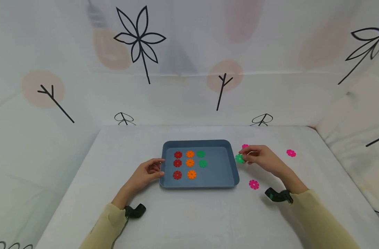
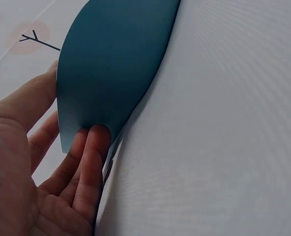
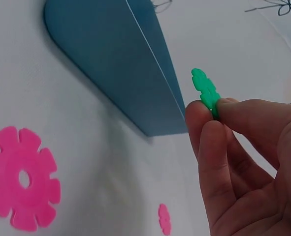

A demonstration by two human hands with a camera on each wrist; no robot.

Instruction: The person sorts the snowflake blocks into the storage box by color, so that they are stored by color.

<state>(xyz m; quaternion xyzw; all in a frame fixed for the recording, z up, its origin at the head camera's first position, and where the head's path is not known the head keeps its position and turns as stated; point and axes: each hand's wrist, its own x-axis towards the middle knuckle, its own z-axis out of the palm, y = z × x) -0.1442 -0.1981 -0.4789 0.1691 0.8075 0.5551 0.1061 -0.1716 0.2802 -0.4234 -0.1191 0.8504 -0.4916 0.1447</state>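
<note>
My right hand (image 1: 261, 158) pinches a green notched plastic disc (image 1: 239, 158) between thumb and fingertips. The green disc (image 3: 203, 87) is tilted nearly edge-on, just off the right side of a blue-grey tray (image 1: 220, 169). My left hand (image 1: 147, 172) grips the tray's left side. In the left wrist view, fingertips (image 2: 100, 135) press the outer wall (image 2: 111, 64) while the thumb reaches the rim. Inside the tray, red discs (image 1: 177, 163) form the left column, orange discs (image 1: 190, 163) the middle one, and two green discs (image 1: 202, 163) stand to their right.
Pink discs lie on the white cloth right of the tray: one near its front corner (image 1: 254, 184), one partly behind my right hand (image 1: 245, 146), one farther right (image 1: 291, 153). A patterned white cloth backdrop (image 1: 183, 100) rises behind the table.
</note>
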